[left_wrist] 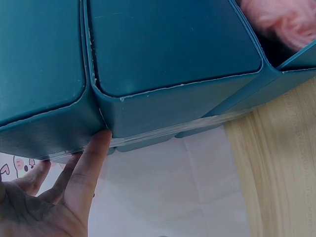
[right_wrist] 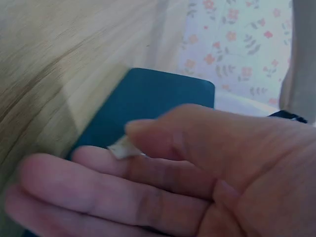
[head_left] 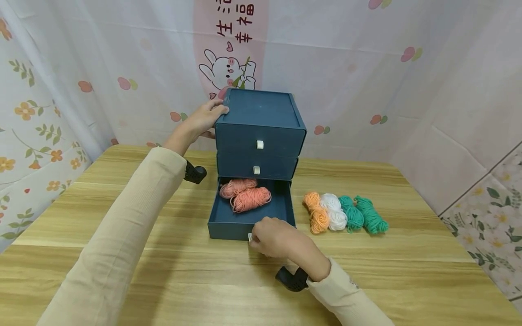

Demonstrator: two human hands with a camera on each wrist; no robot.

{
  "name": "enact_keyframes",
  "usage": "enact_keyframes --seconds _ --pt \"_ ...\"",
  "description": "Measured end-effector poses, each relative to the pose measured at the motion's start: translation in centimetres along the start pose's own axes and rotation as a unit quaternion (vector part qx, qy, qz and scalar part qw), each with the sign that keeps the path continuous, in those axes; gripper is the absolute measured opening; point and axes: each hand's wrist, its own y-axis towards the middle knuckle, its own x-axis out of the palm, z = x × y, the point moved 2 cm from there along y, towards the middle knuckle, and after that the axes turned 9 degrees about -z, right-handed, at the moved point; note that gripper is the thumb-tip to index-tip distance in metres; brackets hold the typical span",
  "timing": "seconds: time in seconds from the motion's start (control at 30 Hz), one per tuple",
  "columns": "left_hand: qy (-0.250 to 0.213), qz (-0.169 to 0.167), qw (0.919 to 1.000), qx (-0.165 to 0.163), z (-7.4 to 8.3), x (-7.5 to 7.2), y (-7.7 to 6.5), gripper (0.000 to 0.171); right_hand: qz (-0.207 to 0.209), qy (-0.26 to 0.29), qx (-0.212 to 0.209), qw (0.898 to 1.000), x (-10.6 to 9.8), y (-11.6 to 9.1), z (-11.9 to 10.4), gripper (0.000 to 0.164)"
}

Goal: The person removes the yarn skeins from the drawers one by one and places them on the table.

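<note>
Drawer cabinet (head_left: 261, 108) stands near the desk's (head_left: 204, 280) back edge; right hand (head_left: 272, 237) pinches bottom tab (head_left: 250, 237), outspread left hand (head_left: 204, 118) touches its side.

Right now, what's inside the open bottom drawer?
Two pink yarn bundles, mostly toward the left of the bottom drawer. Anything farther back, beneath the middle drawer, is covered.

Long cream sleeves (head_left: 110, 240), black perforated pieces (head_left: 293, 281) at both cuffs (head_left: 172, 162)

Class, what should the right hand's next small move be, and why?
Probably the right hand should release the white tab it pinches: the bottom drawer already stands open, its pink yarn exposed, and the left hand rests against the side of the drawer unit.
</note>
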Motion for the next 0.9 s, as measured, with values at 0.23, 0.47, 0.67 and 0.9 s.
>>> enact_keyframes --seconds 0.23,0.47,0.67,0.9 --pt "0.002 -0.001 1.0000 -0.003 0.0 0.0 -0.1 0.061 -0.043 -0.002 -0.002 0.999 -0.1 -1.2 -1.0 0.041" --pt "0.002 -0.002 1.0000 -0.003 -0.1 0.1 -0.1 0.062 -0.055 -0.015 0.001 0.998 -0.1 -1.7 -1.5 0.040" --pt "0.002 0.001 1.0000 -0.003 -0.1 0.1 0.0 0.062 -0.052 -0.022 0.006 0.998 -0.7 -2.1 -1.4 0.039" --pt "0.002 0.000 1.0000 0.000 -0.1 0.0 -0.1 0.062 0.093 0.050 -0.042 0.994 -2.7 -2.2 -0.4 0.031"
